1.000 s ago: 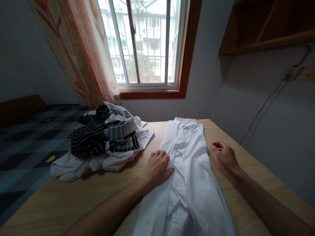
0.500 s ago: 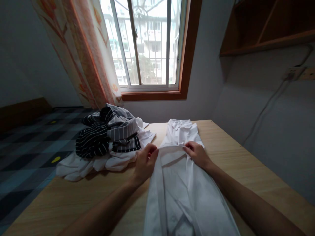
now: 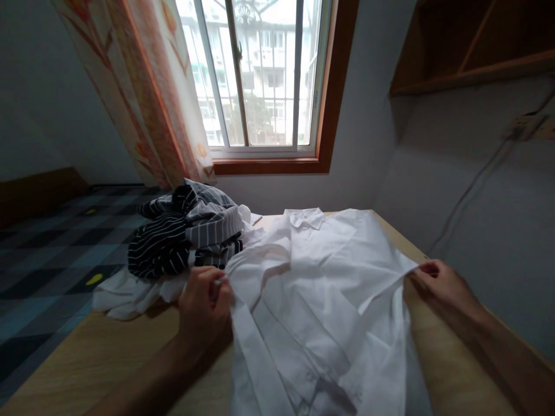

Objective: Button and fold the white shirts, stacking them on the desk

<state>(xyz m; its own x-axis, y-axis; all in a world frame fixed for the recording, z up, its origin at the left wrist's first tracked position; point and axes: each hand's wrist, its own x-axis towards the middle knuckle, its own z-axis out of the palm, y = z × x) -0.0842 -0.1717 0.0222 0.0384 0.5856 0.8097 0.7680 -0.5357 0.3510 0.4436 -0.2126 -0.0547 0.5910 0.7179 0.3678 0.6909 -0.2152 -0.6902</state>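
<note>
A white collared shirt (image 3: 329, 260) lies spread over the wooden table, its collar at the far end and its lower part running towards me. My left hand (image 3: 206, 300) pinches the shirt's left edge. On the other side, my right hand (image 3: 440, 283) holds the right edge between closed fingers, pulling the cloth into a taut point. Creases cross the middle of the shirt, and its near end runs out of view at the bottom.
Striped black and grey clothes (image 3: 191, 231) are heaped on white cloth (image 3: 130, 294) at the table's (image 3: 113, 346) left. A bed with a checked cover (image 3: 56, 254) stands further left. A window, a curtain (image 3: 147, 86) and a wall shelf (image 3: 468, 75) are beyond.
My hands have moved apart, left hand to the left and right hand to the right. The shirt, narrow and folded over before, is now opened out wide between them.
</note>
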